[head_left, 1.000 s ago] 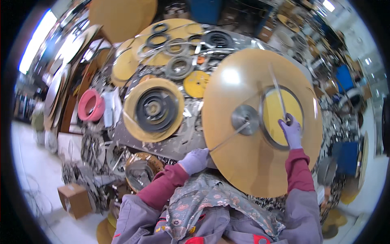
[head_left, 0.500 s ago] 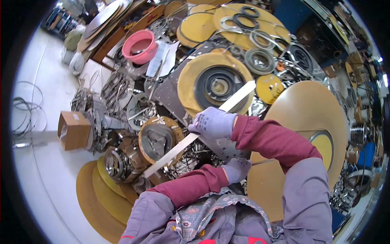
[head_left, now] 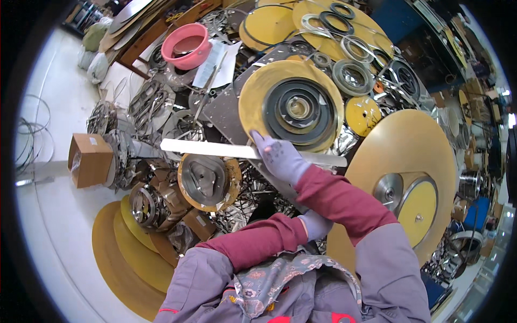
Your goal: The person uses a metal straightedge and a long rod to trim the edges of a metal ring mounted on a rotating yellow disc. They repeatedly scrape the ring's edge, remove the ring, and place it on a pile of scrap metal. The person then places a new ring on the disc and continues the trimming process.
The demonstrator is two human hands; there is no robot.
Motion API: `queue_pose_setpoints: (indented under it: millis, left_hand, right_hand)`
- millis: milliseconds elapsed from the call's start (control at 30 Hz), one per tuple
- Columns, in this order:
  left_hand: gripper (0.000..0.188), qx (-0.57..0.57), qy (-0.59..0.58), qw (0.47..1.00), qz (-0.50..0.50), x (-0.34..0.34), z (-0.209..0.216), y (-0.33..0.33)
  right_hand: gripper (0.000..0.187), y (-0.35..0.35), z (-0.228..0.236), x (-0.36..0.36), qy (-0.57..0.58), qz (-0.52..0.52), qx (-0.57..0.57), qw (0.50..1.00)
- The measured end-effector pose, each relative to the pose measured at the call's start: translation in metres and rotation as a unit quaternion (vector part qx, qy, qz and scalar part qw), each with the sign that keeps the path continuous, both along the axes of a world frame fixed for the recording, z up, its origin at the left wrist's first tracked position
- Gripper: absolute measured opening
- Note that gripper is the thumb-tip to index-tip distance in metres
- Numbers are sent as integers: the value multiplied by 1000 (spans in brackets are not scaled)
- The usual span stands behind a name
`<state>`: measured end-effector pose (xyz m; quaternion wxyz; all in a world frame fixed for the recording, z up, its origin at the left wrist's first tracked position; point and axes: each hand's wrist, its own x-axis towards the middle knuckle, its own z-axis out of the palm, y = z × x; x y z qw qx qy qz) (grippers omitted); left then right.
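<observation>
Right hand (head_left: pixel 281 157) on white strip (head_left: pixel 210 148), right forearm crossed over left hand (head_left: pixel 316 224).
Right fingers are closed around the strip near its middle; strip runs crosswise by the near side of the tan disc (head_left: pixel 253 94) with dark rings, on the table (head_left: pixel 229 112). Left hand sits beside the big tan round (head_left: pixel 425 142) (mostly hidden, can't tell if it grips anything). Pink bowl (head_left: pixel 186 47) is beyond the strip, to the left.

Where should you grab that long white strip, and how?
I'd pinch the white strip across its narrow width, near the middle, coming from the person's side. It's long and thin, so holding the middle should help balance it. The right hand covers part near there, with an end sticking out each way.
</observation>
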<state>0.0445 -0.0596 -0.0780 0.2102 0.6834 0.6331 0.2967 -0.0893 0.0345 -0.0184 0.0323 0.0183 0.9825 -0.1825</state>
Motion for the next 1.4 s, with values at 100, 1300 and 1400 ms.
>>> queue_pose_setpoints:
  millis: [100, 1300, 1400]
  left_hand:
    - [30, -198, 74, 954, -213, -21, 26, 11]
    - [19, -301, -9, 947, -112, -22, 81, 25]
    - [14, -263, -3, 958, -117, -27, 75, 23]
  right_hand:
    - [53, 41, 11, 74, 12, -4, -36, 999]
    - [21, 345, 31, 556, 17, -514, 341, 787]
    - [29, 301, 79, 620, -167, -555, 420, 698]
